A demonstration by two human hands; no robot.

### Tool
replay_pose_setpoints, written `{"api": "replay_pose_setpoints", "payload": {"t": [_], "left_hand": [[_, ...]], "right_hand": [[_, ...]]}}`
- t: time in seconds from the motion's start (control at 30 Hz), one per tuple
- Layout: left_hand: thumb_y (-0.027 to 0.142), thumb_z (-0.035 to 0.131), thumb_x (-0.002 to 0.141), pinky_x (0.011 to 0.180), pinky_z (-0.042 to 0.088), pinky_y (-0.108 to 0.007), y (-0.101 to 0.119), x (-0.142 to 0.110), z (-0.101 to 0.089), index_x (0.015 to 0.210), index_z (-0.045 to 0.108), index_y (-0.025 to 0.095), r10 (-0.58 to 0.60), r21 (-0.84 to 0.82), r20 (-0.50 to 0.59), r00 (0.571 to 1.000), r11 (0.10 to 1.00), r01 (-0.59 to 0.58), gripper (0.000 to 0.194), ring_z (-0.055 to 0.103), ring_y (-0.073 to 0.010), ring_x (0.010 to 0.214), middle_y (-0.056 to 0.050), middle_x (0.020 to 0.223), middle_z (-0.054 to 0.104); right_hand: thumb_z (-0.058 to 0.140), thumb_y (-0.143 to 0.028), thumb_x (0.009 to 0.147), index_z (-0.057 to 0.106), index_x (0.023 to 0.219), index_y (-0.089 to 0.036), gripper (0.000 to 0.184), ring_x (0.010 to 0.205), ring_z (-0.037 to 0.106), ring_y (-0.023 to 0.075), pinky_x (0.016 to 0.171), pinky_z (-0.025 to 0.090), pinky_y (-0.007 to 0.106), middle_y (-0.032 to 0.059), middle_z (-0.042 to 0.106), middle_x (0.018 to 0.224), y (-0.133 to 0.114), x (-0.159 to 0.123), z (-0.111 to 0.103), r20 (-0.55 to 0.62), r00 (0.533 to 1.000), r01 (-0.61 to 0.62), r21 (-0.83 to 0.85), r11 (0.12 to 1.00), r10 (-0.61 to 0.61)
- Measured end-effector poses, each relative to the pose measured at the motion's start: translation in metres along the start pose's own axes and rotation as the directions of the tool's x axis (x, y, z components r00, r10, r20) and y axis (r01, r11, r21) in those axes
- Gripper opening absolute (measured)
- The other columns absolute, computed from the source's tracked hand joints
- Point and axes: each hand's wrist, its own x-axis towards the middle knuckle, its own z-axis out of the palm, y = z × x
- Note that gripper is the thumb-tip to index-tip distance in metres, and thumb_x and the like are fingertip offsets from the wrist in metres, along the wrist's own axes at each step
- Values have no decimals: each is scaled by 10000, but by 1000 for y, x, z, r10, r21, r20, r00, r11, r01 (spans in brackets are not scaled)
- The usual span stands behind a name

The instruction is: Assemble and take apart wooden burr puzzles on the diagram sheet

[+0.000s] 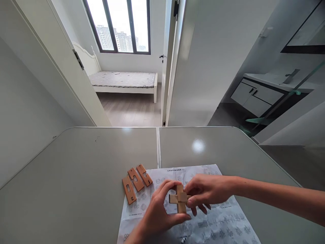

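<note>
Both hands meet over a printed paper sheet (223,220) on a grey table (76,176). Between them is a small wooden cross-shaped puzzle assembly (179,199) made of interlocked flat pieces. My left hand (158,211) pinches it from the left and below with thumb and fingers. My right hand (203,192) grips its right side with curled fingers. To the left, three loose flat wooden pieces (136,182) with slots lie side by side, partly on the sheet's corner.
The table has a seam (157,145) down its middle and a rounded far edge. Beyond it, an open doorway shows a bed (124,81) under a window. A white wall and a cabinet (256,96) stand to the right.
</note>
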Motion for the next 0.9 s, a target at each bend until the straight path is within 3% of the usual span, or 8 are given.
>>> {"api": "replay_pose_setpoints", "payload": {"t": [0.1, 0.17, 0.3, 0.43, 0.57, 0.73, 0.9], "left_hand": [[393, 945, 695, 949, 596, -387, 0, -1, 3, 1280, 643, 230, 10, 30, 2, 1000, 1000, -10, 678, 709, -285, 1079, -103, 1177, 710], [383, 938, 702, 945, 598, -379, -1, -2, 3, 1281, 636, 231, 27, 49, -14, 1000, 998, -26, 671, 715, -278, 1069, -99, 1175, 705], [386, 933, 707, 948, 597, -375, -3, -1, 3, 1286, 638, 232, 41, 82, -84, 996, 996, -34, 668, 721, -276, 1063, -97, 1170, 707], [498, 839, 790, 912, 606, -392, -4, 0, 1, 1228, 669, 215, 3, 64, -173, 985, 998, 8, 549, 734, -283, 1008, -98, 1107, 732], [559, 769, 836, 890, 606, -390, -3, 2, -2, 1173, 689, 214, 4, 68, -220, 976, 998, 11, 489, 738, -278, 970, -93, 1069, 749], [596, 793, 823, 928, 601, -397, -1, 4, -6, 1323, 672, 235, -10, 67, -205, 979, 997, 24, 628, 730, -287, 1029, -105, 1154, 748], [470, 845, 794, 960, 589, -391, 1, 4, -5, 1378, 654, 263, -16, 45, -120, 993, 999, 21, 648, 718, -281, 1065, -95, 1187, 745]], "right_hand": [[663, -212, 944, 732, 880, -178, 101, 531, 609, 84, 535, 464, 174, -23, 701, 734, 0, 0, 6, -119, 993, -24, -139, 990, 7], [676, -170, 919, 729, 817, -186, 116, 516, 594, 98, 553, 437, 196, -40, 662, 646, 0, -1, 13, -229, 973, -50, -307, 950, -23], [710, -245, 947, 717, 805, -204, 148, 594, 630, 146, 575, 351, 254, -5, 732, 709, 2, 1, 27, -361, 906, -77, -652, 754, -220], [649, -278, 1020, 699, 914, -183, 151, 618, 667, 160, 564, 314, 273, 39, 790, 835, 4, 9, 38, -421, 844, -120, -752, 648, -332], [650, -276, 1016, 674, 923, -187, 132, 659, 687, 167, 601, 354, 262, 29, 785, 855, 9, 17, 40, -460, 820, -89, -691, 717, -342], [659, -203, 966, 639, 889, -197, 80, 695, 655, 154, 661, 427, 241, 8, 759, 846, 19, 20, 35, -529, 787, -10, -523, 852, -316], [607, -94, 912, 639, 881, -195, 110, 686, 610, 142, 660, 440, 234, 1, 729, 831, 20, 18, 34, -496, 825, 60, -400, 915, -271]]}}
